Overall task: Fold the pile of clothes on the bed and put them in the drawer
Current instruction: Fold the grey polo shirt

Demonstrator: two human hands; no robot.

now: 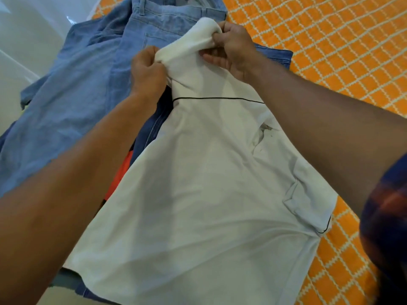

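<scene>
The white shirt (198, 183) is laid partly over the blue jeans (158, 23), and its bunched end is gripped above the jeans by the left hand (147, 73) and the right hand (235, 49)

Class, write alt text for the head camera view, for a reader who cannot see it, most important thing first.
A left hand and a right hand grip the bunched top of a white shirt with thin black piping, which drapes over a pile of blue denim clothes. The pile lies on an orange bedspread with a white grid.
</scene>
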